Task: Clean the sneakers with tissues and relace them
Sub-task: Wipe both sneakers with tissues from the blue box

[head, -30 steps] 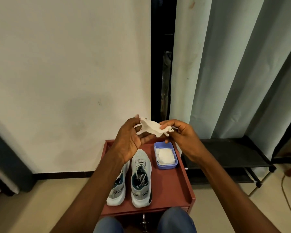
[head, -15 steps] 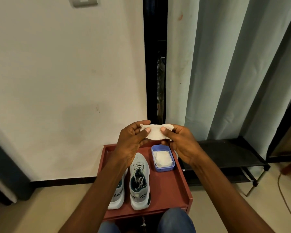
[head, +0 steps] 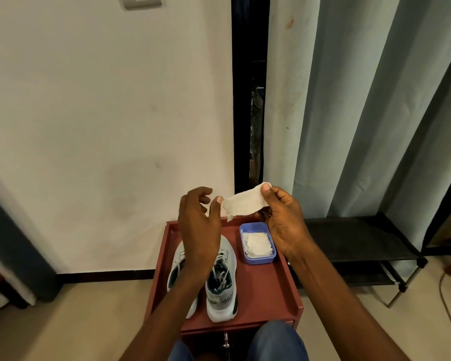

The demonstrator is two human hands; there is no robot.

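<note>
The sneakers [head: 220, 278] sit side by side on the red table [head: 268, 293] at lower centre, a blue tub of tissues [head: 257, 243] just right of them. Above, the right hand [head: 281, 222] pinches one tissue [head: 245, 203] at its far end, while the left hand [head: 199, 222] pinches the near end. Folding it into a firm pad should keep it from tearing during wiping.

Home room: curtain [head: 349, 100], shoe rack [head: 349, 238], wall switch [head: 141, 1].
</note>
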